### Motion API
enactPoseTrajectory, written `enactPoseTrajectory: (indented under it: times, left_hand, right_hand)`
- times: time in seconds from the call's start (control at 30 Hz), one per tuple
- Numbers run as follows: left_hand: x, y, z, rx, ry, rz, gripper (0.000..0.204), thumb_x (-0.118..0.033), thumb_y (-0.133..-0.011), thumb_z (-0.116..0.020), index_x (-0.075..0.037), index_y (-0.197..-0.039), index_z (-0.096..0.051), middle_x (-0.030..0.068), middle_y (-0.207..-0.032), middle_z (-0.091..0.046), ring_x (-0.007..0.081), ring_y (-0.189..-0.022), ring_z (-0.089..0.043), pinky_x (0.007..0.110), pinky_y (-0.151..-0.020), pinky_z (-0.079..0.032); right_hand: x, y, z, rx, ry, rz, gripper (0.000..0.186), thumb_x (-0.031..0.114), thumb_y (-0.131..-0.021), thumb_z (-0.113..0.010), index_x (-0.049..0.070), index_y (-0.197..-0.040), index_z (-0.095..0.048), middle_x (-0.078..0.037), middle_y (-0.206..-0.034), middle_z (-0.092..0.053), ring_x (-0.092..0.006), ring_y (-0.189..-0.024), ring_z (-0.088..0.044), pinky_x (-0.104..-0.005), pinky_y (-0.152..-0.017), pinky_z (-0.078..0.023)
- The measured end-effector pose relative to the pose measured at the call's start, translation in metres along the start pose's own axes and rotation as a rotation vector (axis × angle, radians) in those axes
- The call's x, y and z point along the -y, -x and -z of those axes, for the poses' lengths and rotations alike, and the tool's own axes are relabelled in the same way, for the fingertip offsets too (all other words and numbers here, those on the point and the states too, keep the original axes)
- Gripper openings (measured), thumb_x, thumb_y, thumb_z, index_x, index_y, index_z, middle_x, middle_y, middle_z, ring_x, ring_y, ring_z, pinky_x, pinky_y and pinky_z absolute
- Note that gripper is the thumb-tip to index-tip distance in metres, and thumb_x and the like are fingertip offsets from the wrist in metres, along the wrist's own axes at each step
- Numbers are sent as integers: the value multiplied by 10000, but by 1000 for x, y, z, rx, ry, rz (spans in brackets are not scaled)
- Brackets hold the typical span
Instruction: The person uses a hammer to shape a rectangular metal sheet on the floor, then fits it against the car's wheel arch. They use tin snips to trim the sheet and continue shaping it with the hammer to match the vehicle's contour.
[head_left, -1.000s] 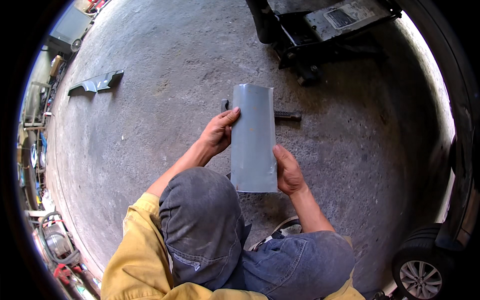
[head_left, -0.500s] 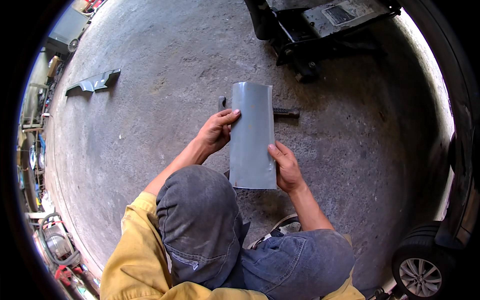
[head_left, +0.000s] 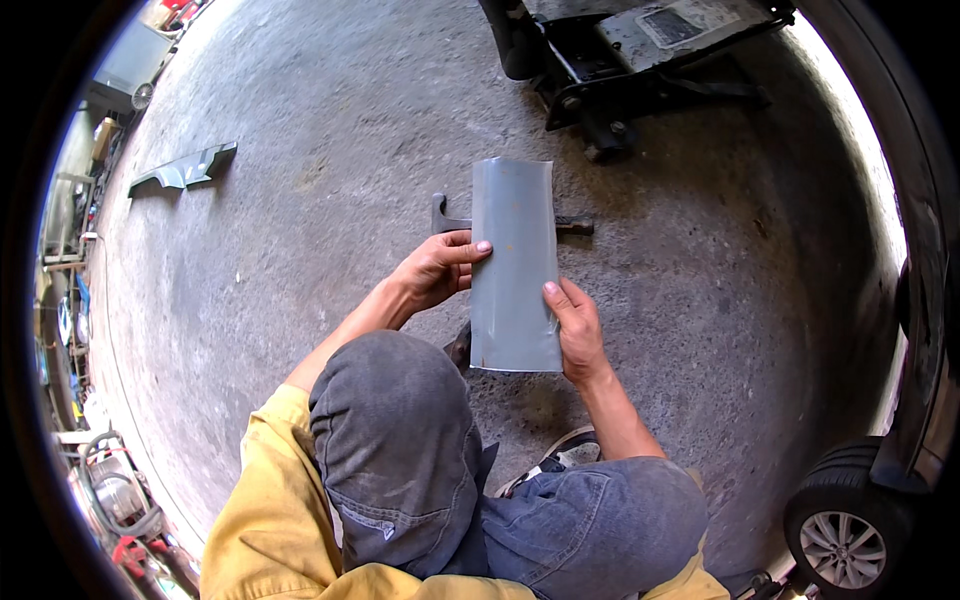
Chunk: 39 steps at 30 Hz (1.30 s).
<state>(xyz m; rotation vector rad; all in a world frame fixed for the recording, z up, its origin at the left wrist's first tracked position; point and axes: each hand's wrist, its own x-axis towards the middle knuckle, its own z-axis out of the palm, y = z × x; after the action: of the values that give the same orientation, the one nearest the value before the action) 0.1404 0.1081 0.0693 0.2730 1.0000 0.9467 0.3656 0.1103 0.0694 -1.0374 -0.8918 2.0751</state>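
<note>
A grey rectangular sheet-metal panel [head_left: 515,285], slightly curved with a few rusty specks, is held upright in the view over my knees. My left hand [head_left: 438,266] grips its left edge around mid-height, thumb on the face and fingers behind. Lower on the opposite edge, my right hand [head_left: 580,328] pinches it the same way. Behind the panel, a hammer-like tool [head_left: 440,213] with a dark handle lies on the floor; its middle is hidden by the sheet.
A black floor jack [head_left: 630,75] stands at the far right. An irregular green-grey metal piece [head_left: 185,170] lies on the concrete floor [head_left: 330,190] at left. A car wheel [head_left: 843,545] is at the lower right; cluttered shelves [head_left: 65,260] line the left edge.
The panel has shifted slightly to the right and away from me, showing more of the tool's left end. My left hand now sits lower along its edge, with the thumb further over the face.
</note>
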Motion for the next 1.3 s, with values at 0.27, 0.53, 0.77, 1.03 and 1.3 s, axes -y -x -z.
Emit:
enactPoseTrajectory:
  times: [0.27,0.53,0.77,1.03,1.3]
  left_hand:
    - [4,-6,4,119,-21,37,222,-200,-857,-656,-37,-995,-594,31,-837,-624,120,-741,-603,273,-681,-505]
    - [5,-7,4,60,-18,28,214,-189,-884,-614,-20,-1012,-583,75,-865,-627,173,-772,-620,277,-719,-517]
    - [3,-1,-15,217,-124,123,324,-217,-873,-628,38,-1066,-574,96,-882,-638,166,-775,-633,299,-702,-534]
    - [4,5,-19,341,-149,179,248,-151,-830,-672,23,-986,-587,100,-839,-633,198,-712,-644,320,-646,-552]
    - [3,8,-20,420,-157,167,265,-203,-841,-671,6,-979,-583,108,-795,-628,208,-693,-648,306,-638,-544]
  right_hand:
    - [9,-1,9,-87,12,79,278,229,-949,-498,-20,-1025,-596,-18,-881,-612,-71,-783,-543,-208,-694,-441]
    - [6,-5,25,-250,-99,134,282,218,-949,-494,-29,-1047,-586,-37,-907,-623,-93,-792,-565,-220,-718,-455]
    - [-13,-8,32,-278,-356,136,260,186,-955,-483,-23,-1087,-564,-64,-1000,-618,-132,-880,-583,-265,-802,-469]
    - [-20,-8,26,-246,-430,106,232,170,-962,-474,-7,-1091,-550,-75,-1028,-620,-153,-933,-582,-286,-853,-458]
    - [-17,-4,21,-166,-382,82,219,173,-960,-478,-3,-1068,-553,-76,-1028,-623,-147,-923,-580,-282,-844,-458]
